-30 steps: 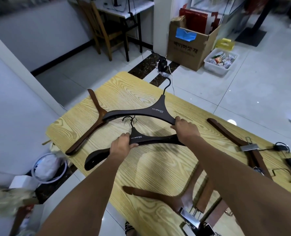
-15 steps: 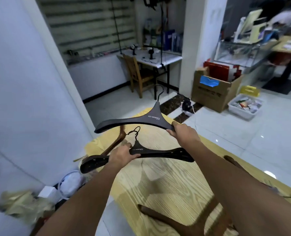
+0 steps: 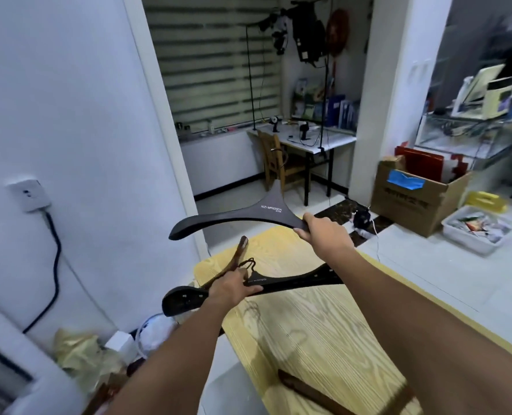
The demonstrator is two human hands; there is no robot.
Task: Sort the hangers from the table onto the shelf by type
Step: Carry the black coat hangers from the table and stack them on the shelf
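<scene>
In the head view, we thought two things could go wrong. The top hanger (image 3: pixel 242 215) was held only by its right tip. Its long free arm reached out toward 9 o'clock, so it could swing and bump the white wall, or twist out of our fingers. The low hanger (image 3: pixel 302 278) had a thin hook sticking up toward 12 o'clock, right under the top one. If the two came close, the hook could catch and tangle them. We could not see the shelf, so a fast turn with both hands full could knock something.

Our right hand (image 3: pixel 323 232), at about 1 o'clock from the middle, had its fingers curled tight round the right tip of the top hanger. Our left hand (image 3: pixel 229 287), at about 6 o'clock, was wrapped round the low hanger just left of its hook.

Both black hangers were up in the air over the far end of the table (image 3: pixel 308 339), apart from each other. A brown hanger (image 3: pixel 238 256) lay at the table's far corner, at 12 o'clock from the left hand. A near brown hanger (image 3: pixel 308 390) lay at 5 o'clock.
</scene>
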